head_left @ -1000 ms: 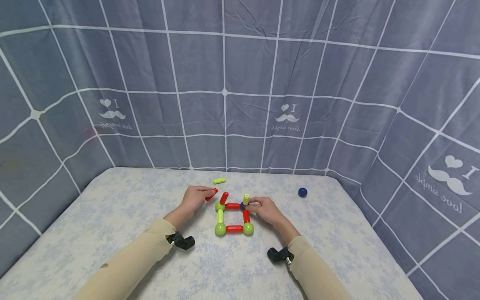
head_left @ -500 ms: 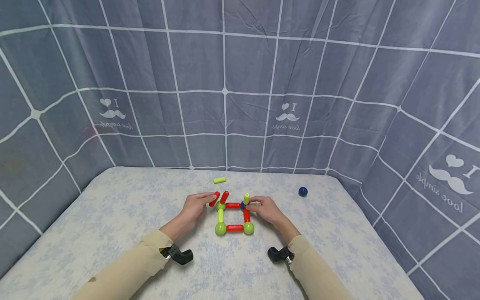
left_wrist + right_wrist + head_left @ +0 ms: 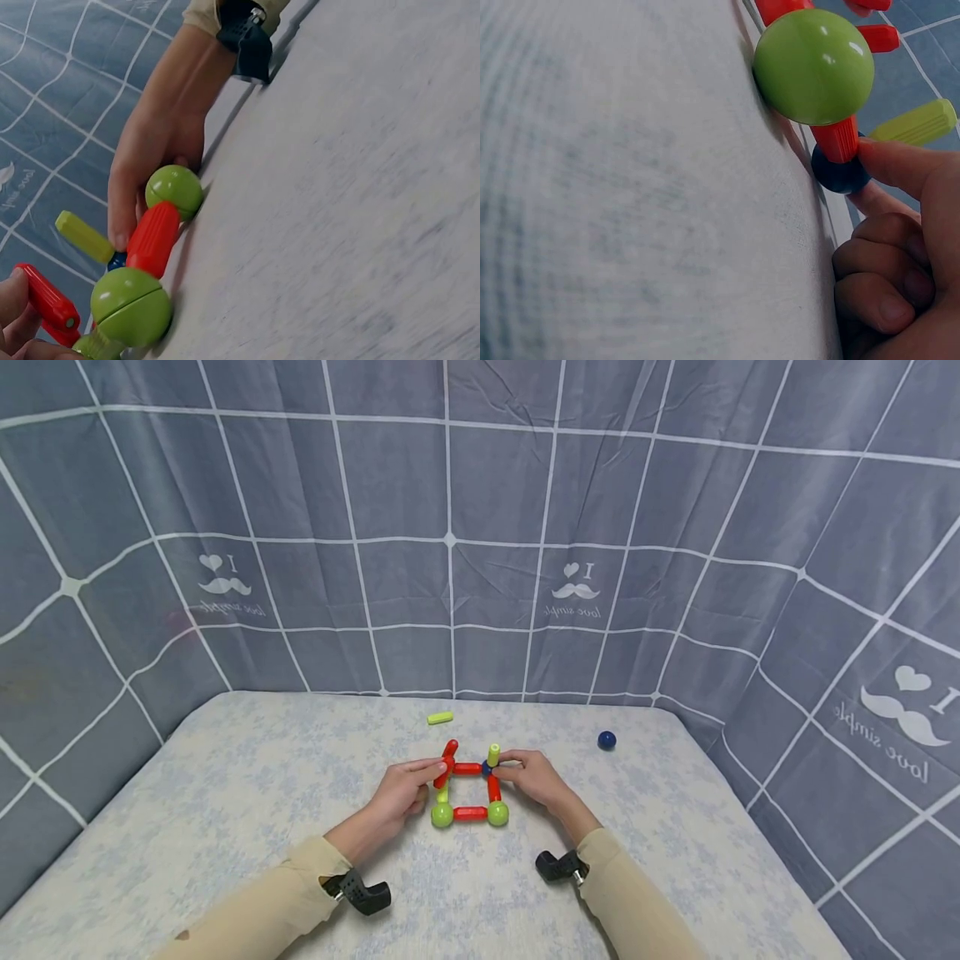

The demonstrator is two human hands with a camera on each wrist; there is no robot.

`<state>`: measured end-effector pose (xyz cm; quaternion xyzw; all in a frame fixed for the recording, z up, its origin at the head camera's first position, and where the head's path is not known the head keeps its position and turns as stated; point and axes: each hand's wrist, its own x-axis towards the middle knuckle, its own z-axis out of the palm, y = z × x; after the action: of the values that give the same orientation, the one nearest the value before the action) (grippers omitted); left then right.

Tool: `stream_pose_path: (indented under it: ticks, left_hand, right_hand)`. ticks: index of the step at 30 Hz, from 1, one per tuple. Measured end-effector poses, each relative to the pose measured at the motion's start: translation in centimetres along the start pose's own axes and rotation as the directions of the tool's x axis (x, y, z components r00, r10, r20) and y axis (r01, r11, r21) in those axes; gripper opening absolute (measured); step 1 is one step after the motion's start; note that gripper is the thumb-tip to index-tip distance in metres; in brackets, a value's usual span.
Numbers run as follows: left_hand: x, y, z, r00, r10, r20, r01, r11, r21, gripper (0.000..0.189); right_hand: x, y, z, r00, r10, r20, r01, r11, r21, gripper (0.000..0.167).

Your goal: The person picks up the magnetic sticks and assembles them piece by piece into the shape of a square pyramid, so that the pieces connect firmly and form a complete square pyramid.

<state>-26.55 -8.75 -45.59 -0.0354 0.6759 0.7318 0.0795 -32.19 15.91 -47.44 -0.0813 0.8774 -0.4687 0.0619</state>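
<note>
A square of magnetic rods and balls lies on the table, with green balls at the near left and near right corners, joined by a red rod. Its far right corner is a dark blue ball, bearing an upright yellow-green rod. My right hand pinches this blue ball between thumb and finger. My left hand holds a loose red rod at the far left corner. That corner's green ball is hidden behind it in the head view; another red rod sticks up there.
Behind the square, a yellow-green rod lies on the patterned tablecloth. Farther right sits a loose dark blue ball. A grey-blue checked curtain encloses the table's back and sides.
My left hand has carried its red rod rightward and toward me, from beside the square onto its far left corner. My right hand has stayed at the blue ball.
</note>
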Motion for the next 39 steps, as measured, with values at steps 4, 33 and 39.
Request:
stream_pose_path:
  ticks: [4, 33, 39]
  left_hand:
    - [-0.5, -0.2, 0.3, 1.000, 0.001, 0.011, -0.001, 1.000, -0.007, 0.034]
    - [-1.9, -1.0, 0.7, 0.999, -0.009, 0.036, 0.009, 1.000, -0.001, 0.035]
    - [-2.3, -1.0, 0.2, 0.999, 0.016, 0.045, -0.016, 1.000, -0.002, 0.036]
  right_hand:
    - [0.0, -0.1, -0.1, 1.000, -0.010, -0.002, 0.010, 1.000, 0.003, 0.035]
    - [-0.3, -0.4, 0.0, 1.000, 0.010, -0.008, -0.010, 1.000, 0.015, 0.035]
    - [-0.4, -0.5, 0.0, 1.000, 0.013, -0.007, -0.013, 1.000, 0.023, 0.035]
